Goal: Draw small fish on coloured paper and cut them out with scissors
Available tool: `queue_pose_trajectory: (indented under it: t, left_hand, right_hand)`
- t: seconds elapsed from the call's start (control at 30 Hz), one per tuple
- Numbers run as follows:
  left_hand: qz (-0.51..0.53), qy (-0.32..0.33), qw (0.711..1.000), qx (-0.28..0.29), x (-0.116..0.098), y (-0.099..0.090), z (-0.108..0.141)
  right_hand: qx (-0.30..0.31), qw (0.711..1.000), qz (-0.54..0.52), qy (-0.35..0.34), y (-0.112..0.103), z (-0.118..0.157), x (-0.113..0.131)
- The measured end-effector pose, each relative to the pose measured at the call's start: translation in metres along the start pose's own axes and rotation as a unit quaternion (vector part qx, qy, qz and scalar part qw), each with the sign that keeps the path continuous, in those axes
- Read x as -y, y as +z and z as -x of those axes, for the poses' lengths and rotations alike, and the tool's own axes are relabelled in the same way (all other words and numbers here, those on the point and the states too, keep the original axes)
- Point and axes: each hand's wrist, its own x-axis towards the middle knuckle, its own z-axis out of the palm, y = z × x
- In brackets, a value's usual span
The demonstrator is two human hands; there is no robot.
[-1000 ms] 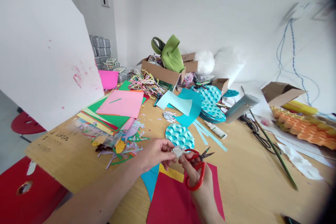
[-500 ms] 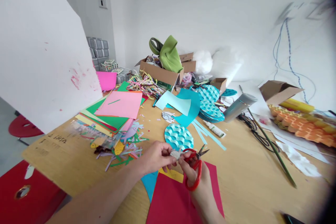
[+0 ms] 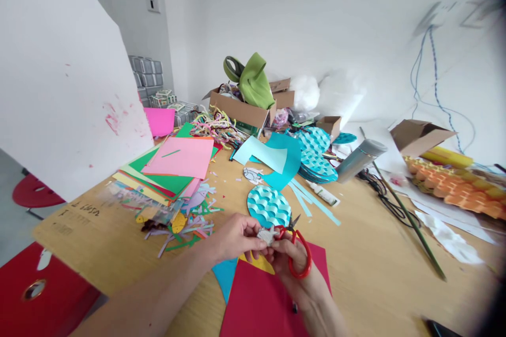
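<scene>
My left hand (image 3: 237, 234) pinches a small grey-white paper cutout (image 3: 267, 236) near the front middle of the table. Hooked on my right hand (image 3: 294, 263) are red-handled scissors (image 3: 302, 260), their dark blades pointing up and away. The fingertips of that hand also touch the cutout's right side. Beneath both hands lie a dark red sheet (image 3: 261, 305) and a yellow piece of paper (image 3: 263, 263). Just beyond them is a round teal wave-patterned piece (image 3: 269, 206), with a drawn white cutout (image 3: 253, 175) behind it.
Coloured sheets (image 3: 182, 158) and paper scraps (image 3: 197, 221) lie to the left. Toward the back stand an open cardboard box (image 3: 237, 110) and a silver cylinder (image 3: 361, 160). A glue bottle (image 3: 323, 193), a green stick (image 3: 415, 231) and orange honeycomb paper (image 3: 454, 189) are on the right.
The scissors have turned in my right hand, their blades now pointing more upward and their loops further right. My right fingers have come closer to the cutout, which shows more fully.
</scene>
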Motion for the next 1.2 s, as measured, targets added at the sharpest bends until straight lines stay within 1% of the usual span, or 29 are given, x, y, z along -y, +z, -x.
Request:
queue_pose_trajectory:
  t: [0.07, 0.33, 0.47, 0.57, 0.77, 0.9, 1.07, 1.2]
  left_hand:
    - [0.011, -0.008, 1.0, 0.01, -0.002, 0.0, 0.001]
    - [0.035, -0.013, 0.999, 0.038, -0.009, -0.002, 0.005]
    - [0.046, -0.017, 0.997, 0.058, -0.01, -0.004, 0.005]
    - [0.053, -0.021, 0.997, 0.06, -0.011, -0.005, 0.005]
    - [0.057, -0.024, 0.997, 0.051, -0.009, -0.007, 0.005]
    - [0.059, -0.024, 0.997, 0.05, -0.007, -0.007, 0.004]
    - [0.059, -0.028, 0.997, 0.047, -0.006, -0.008, 0.004]
    - [0.06, -0.029, 0.996, 0.055, -0.009, -0.008, 0.005]
  right_hand:
    - [0.014, 1.0, 0.0, 0.024, 0.002, 0.004, 0.005]
    - [0.074, 0.995, 0.003, 0.066, 0.003, 0.009, 0.013]
    - [0.103, 0.992, 0.017, 0.071, 0.002, 0.01, 0.015]
    - [0.113, 0.991, 0.036, 0.069, 0.003, 0.009, 0.017]
    - [0.12, 0.99, 0.05, 0.055, 0.002, 0.008, 0.017]
    - [0.093, 0.992, 0.07, 0.043, 0.0, 0.008, 0.016]
    - [0.055, 0.995, 0.079, 0.003, 0.0, 0.009, 0.012]
    - [0.068, 0.996, 0.065, -0.001, 0.004, 0.012, 0.013]
